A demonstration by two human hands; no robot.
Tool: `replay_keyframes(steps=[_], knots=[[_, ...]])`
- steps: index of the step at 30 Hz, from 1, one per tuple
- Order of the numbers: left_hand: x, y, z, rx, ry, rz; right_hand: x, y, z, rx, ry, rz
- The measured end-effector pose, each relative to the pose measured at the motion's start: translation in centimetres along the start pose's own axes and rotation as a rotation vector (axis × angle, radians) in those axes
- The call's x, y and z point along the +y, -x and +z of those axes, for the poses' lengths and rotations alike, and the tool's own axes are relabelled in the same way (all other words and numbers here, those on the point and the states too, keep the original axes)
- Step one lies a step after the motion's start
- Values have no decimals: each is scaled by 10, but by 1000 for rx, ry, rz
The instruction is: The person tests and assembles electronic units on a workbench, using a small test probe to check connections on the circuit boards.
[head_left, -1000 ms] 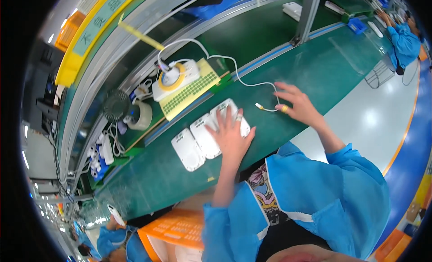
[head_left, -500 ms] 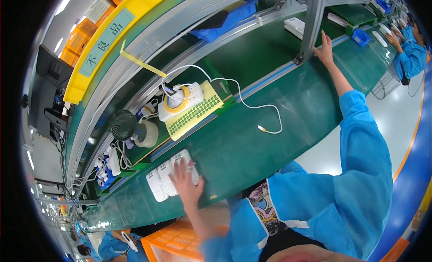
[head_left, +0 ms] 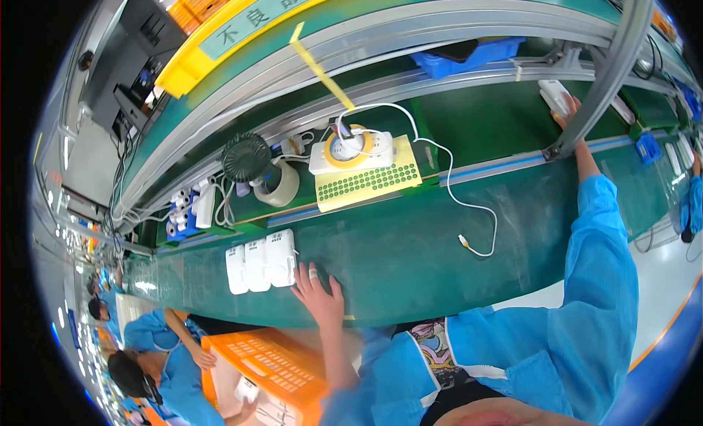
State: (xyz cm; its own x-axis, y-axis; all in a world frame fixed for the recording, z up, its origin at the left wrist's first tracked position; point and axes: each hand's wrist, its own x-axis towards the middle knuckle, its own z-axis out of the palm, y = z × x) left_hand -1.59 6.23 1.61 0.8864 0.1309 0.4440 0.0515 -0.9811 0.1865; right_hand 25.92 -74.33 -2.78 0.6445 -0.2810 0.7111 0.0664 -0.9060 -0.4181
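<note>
- The left hand [head_left: 320,294] lay flat on the green bench [head_left: 410,250], fingers spread, its grip apart and holding nothing.
- Its fingertips were just beside the nearest of three white boxes [head_left: 261,263] that lay side by side in a row on the bench.
- The right hand [head_left: 565,113] was stretched far out to the right, up by a grey metal post [head_left: 597,82].
- That hand touched a small white device [head_left: 554,96] on the far green belt; the post hid part of it, so I could not tell if the grip was closed on the device or just resting on it.
- A white cable [head_left: 469,206] with a small plug at its end lay loose on the bench between the two hands.
- The cable ran back to a white box with a yellow tape roll [head_left: 348,149] on top, sitting on a yellow mat with green dots [head_left: 370,183].
- A small dark fan [head_left: 246,157] stood to the left of the mat.
- An orange crate [head_left: 274,364] sat below the bench edge, near another person in blue [head_left: 157,356].
</note>
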Motion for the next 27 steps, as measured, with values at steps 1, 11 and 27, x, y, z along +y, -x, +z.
replay_keyframes(steps=[1,11,27], knots=[[-3,2,-5,-22,20,-26,-5,4,6,-24,-16,-19],[-7,-6,-6,-2,155,-32,2,66,-109,162,76,75],[-3,-2,-6,-127,312,287,-423,281,-206,-190,-541,489]])
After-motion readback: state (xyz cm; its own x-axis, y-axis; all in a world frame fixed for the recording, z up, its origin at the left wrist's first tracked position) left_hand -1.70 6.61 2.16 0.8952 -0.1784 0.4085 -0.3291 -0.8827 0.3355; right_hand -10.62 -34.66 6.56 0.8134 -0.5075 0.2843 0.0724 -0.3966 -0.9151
